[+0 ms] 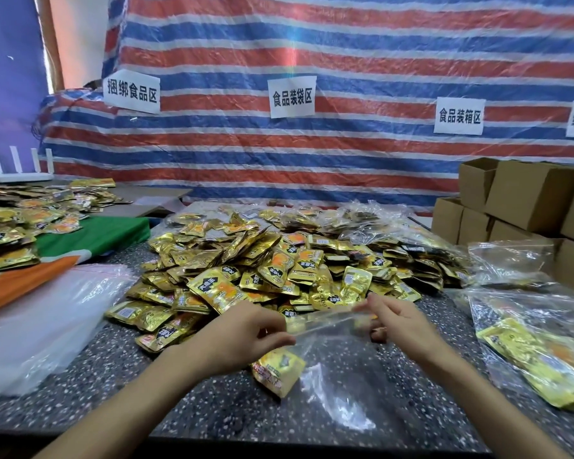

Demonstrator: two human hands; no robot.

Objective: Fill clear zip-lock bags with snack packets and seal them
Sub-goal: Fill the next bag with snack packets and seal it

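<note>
Two bare hands are seen over a dark speckled stone tabletop (212,412), and a clear plastic zip-lock bag (342,372) is held between them by its top edge. One end of that edge is pinched by the curled thumb and fingers of the left hand (246,329); the other end is pinched by the fingertips of the right hand (401,323). The bag is draped from that edge down onto the tabletop toward the person, and one gold foil snack packet (277,367) is seen inside it, just below the left hand. A large heap of loose gold foil packets (279,260) is piled just beyond both hands. A stack of empty clear bags (47,319) is laid to the left of the left hand. Filled clear bags (537,346) with gold packets are set to the right of the right hand, and brown cardboard boxes (527,200) are stacked beyond them.
</note>
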